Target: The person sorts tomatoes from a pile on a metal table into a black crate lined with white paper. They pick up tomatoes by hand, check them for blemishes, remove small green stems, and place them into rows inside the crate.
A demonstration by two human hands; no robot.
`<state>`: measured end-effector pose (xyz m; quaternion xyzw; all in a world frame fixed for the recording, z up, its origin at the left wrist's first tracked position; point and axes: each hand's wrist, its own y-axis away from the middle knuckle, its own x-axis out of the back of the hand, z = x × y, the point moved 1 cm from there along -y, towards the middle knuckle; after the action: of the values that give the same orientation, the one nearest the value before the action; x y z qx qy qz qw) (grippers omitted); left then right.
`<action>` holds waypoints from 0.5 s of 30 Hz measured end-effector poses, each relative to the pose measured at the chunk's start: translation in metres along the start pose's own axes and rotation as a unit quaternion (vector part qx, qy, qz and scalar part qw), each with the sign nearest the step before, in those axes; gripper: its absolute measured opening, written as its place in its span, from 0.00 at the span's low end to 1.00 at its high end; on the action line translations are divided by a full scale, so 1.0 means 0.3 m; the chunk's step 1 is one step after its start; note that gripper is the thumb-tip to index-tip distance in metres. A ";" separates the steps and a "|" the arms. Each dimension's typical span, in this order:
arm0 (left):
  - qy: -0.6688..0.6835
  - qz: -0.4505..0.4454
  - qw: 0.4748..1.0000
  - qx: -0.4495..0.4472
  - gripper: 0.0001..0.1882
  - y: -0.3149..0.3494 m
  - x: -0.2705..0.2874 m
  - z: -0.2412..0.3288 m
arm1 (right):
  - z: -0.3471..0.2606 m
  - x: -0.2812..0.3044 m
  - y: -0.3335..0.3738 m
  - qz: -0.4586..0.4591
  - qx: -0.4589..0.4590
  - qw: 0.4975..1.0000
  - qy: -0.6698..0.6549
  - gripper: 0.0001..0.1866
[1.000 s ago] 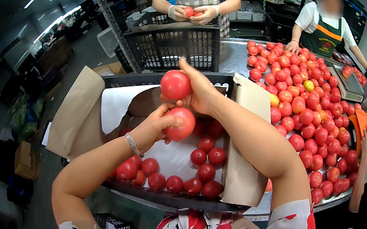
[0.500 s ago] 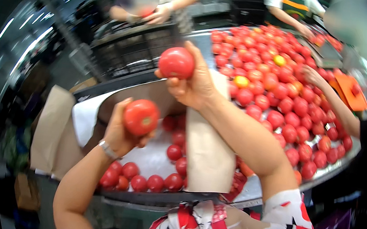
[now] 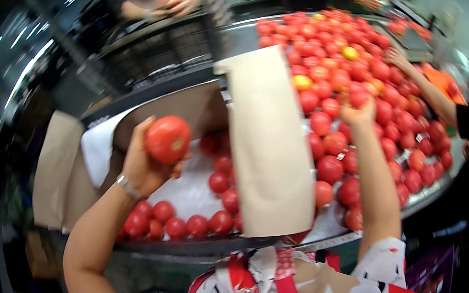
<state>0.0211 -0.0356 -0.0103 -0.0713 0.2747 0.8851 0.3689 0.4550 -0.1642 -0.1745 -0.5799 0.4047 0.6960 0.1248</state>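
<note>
Left hand [image 3: 151, 155] curled round tomato [image 3: 167, 136], scar [image 3: 176, 144] facing up and rightward, long axis unclear

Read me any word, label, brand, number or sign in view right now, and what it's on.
No text is readable.
Tomato in the left hand: no lettering visible.
Tan flap: no print visible.
Black crate rim and purple box: any marks are too small or blurred to read.

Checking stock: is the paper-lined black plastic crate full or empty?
Partly filled: round red tomatoes lie along the near and right sides, but bare pale lining shows in the crate.
</note>
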 end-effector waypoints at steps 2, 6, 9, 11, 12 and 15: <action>-0.012 -0.021 1.000 -0.018 0.32 -0.013 -0.021 0.003 | -0.035 -0.087 0.076 -0.153 -0.066 0.982 0.086 0.34; -0.005 -0.042 0.999 -0.034 0.30 -0.004 0.032 0.002 | 0.222 -0.437 0.373 -0.375 -0.051 0.879 0.291 0.17; 0.012 -0.058 0.998 -0.035 0.30 0.001 0.036 0.001 | 0.450 -0.560 0.621 -0.547 -0.003 0.653 0.523 0.19; 0.015 -0.052 0.998 -0.037 0.32 0.016 0.045 -0.002 | 0.632 -0.544 0.742 -0.549 0.026 0.448 0.705 0.29; 0.007 -0.065 0.997 -0.044 0.32 0.019 0.034 -0.002 | 0.698 -0.501 0.761 -0.581 0.097 0.343 0.732 0.37; -0.031 -0.166 0.983 -0.076 0.33 0.017 -0.005 0.011 | 0.793 -0.403 0.756 -0.614 0.162 0.179 0.752 0.41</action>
<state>0.0188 -0.0376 -0.0047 -0.1159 0.1792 0.8316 0.5127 0.1769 -0.1056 0.0303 -0.8551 -0.0773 -0.4534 0.2392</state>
